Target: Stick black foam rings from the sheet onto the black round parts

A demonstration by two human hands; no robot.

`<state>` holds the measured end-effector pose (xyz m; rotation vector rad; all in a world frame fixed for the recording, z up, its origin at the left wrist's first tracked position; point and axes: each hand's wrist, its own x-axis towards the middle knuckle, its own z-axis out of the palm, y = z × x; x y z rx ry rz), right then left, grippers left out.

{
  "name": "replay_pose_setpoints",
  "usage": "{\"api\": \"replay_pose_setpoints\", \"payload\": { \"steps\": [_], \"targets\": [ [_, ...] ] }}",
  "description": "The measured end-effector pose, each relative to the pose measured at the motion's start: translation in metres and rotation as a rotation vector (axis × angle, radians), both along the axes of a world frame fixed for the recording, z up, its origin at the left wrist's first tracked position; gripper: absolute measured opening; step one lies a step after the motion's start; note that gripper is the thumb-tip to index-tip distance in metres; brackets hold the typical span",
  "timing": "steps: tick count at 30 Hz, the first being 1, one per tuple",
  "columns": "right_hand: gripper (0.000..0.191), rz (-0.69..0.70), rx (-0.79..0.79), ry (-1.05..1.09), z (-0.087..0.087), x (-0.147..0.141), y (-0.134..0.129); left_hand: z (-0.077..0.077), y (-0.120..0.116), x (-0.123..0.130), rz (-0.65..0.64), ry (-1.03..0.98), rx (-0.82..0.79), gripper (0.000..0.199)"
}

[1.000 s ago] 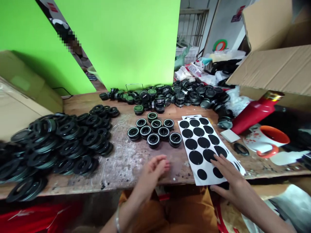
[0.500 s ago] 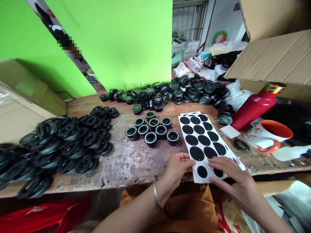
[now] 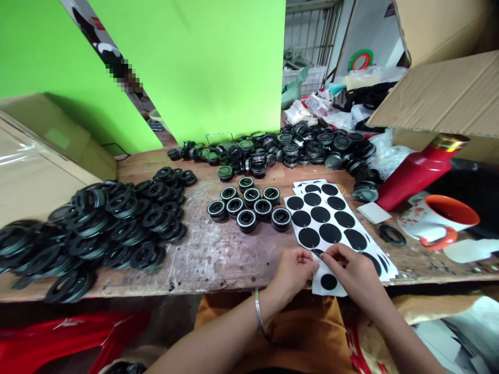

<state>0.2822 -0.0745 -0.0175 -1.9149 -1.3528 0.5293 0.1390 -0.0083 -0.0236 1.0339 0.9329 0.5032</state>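
Note:
A white sticker sheet [image 3: 307,214] with several black round stickers lies on the wooden workbench [image 3: 222,254] in front of me. My left hand [image 3: 293,270] pinches the sheet's near left edge. My right hand [image 3: 351,270] rests on the sheet beside it, with thumb and forefinger closed on the rim of a black sticker [image 3: 317,253]. Just beyond the sheet's left side stands a small cluster of black round caps [image 3: 249,205] with silver rims.
A big heap of black rings [image 3: 97,228] covers the bench's left. More caps [image 3: 288,148] pile up at the back. A red bottle [image 3: 419,171], an orange-lined mug [image 3: 440,221] and cardboard boxes [image 3: 440,98] stand right. Green panels rise behind.
My left hand moved right from the bare bench to the sheet's edge. My right hand went from lying flat on the sheet to pinching at a sticker. The sheet shifted slightly.

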Motion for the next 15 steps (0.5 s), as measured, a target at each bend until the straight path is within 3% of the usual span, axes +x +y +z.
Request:
{"api": "replay_pose_setpoints", "payload": {
  "steps": [3,8,15],
  "targets": [
    [0.026,-0.061,-0.096,0.085,-0.005,0.011,0.008,-0.004,-0.003,-0.006,-0.027,0.086,0.193,0.027],
    [0.014,0.058,-0.194,0.001,-0.002,0.018,0.022,0.003,-0.01,-0.02,-0.181,0.276,0.658,0.029],
    [0.005,0.132,-0.107,-0.232,-0.006,0.013,0.026,0.015,-0.023,-0.021,-0.356,0.693,1.253,0.022]
  ]
}}
